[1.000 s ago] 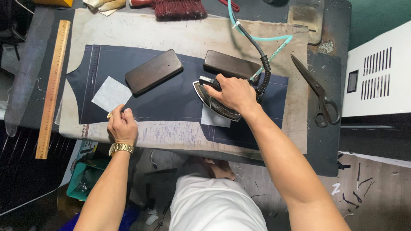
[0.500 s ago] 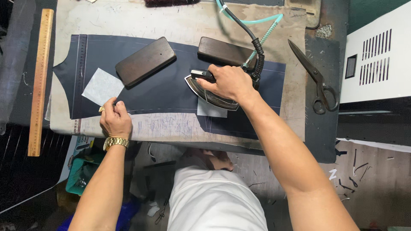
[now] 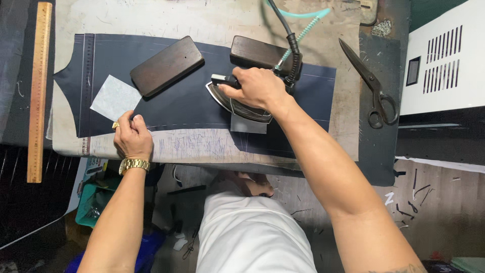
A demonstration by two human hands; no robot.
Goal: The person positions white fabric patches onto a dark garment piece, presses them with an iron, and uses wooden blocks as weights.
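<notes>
The right hand is clenched round the handle of a steam iron, which rests flat on a dark blue cloth spread over the padded bench. The iron's sole covers part of a small pale patch lying on the cloth near its front edge. A black cord and a teal hose run up from the rear of the iron.

The left hand is curled shut, knuckles pressing the cloth's near edge, just beside a second pale patch. A gold watch is on that wrist.

Two dark wooden blocks lie on the cloth behind the iron. Scissors lie to the right, well apart; a wooden ruler lies along the left.
</notes>
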